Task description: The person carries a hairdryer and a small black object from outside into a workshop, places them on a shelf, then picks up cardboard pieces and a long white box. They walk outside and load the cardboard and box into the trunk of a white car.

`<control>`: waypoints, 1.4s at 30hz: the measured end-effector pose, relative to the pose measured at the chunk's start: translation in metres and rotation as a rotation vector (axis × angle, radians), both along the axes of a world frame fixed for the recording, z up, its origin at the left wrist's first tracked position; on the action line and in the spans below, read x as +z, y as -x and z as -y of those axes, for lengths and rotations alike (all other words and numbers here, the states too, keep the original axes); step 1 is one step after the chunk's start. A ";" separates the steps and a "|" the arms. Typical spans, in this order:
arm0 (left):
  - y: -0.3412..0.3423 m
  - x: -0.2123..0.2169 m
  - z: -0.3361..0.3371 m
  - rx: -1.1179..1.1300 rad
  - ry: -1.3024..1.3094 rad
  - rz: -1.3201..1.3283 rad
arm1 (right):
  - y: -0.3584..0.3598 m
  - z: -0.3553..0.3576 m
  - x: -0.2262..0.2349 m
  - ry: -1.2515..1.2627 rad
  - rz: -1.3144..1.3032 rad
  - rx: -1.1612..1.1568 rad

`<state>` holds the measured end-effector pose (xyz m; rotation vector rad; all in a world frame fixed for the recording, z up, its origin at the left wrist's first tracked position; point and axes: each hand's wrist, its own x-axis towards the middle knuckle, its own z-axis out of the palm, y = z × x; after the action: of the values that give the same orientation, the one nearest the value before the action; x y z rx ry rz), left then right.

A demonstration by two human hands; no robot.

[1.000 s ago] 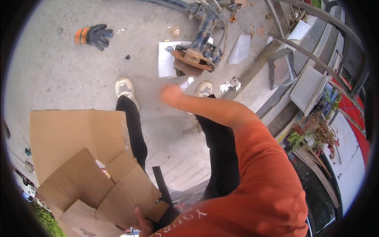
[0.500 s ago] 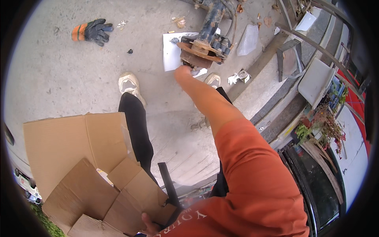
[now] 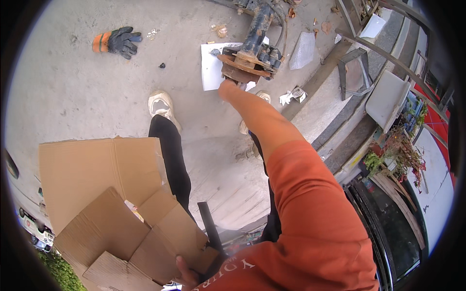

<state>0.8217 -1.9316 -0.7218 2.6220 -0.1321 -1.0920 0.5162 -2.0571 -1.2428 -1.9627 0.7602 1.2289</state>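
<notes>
The bare left hand (image 3: 188, 274) grasps the open brown cardboard box (image 3: 77, 167) at lower left, thumb over a flap, other fingers hidden. The bare right hand (image 3: 228, 90) is at the near side of the rusty round metal hub (image 3: 240, 74) ending a dark tubular axle (image 3: 256, 36); I cannot tell whether its fingers are clenched or released. A black-and-orange work glove (image 3: 116, 42) lies well apart on grey concrete (image 3: 97, 97)
</notes>
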 end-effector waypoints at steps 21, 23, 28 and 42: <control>0.042 -0.008 0.037 -0.178 0.056 -0.179 | 0.003 -0.003 0.013 -0.016 0.024 -0.033; 0.054 -0.006 0.049 -0.188 0.043 -0.176 | 0.006 0.000 0.020 -0.073 0.016 0.077; 0.058 -0.012 0.049 -0.371 0.111 -0.064 | -0.015 -0.001 0.060 -0.132 0.240 -0.292; 0.047 -0.020 0.068 -0.648 -0.004 -0.212 | -0.034 -0.040 0.369 -0.225 0.309 -1.151</control>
<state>0.7752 -1.9995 -0.7417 2.4952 -0.9820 -1.5489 0.5503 -2.0171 -0.8735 -1.1196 1.2417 0.2795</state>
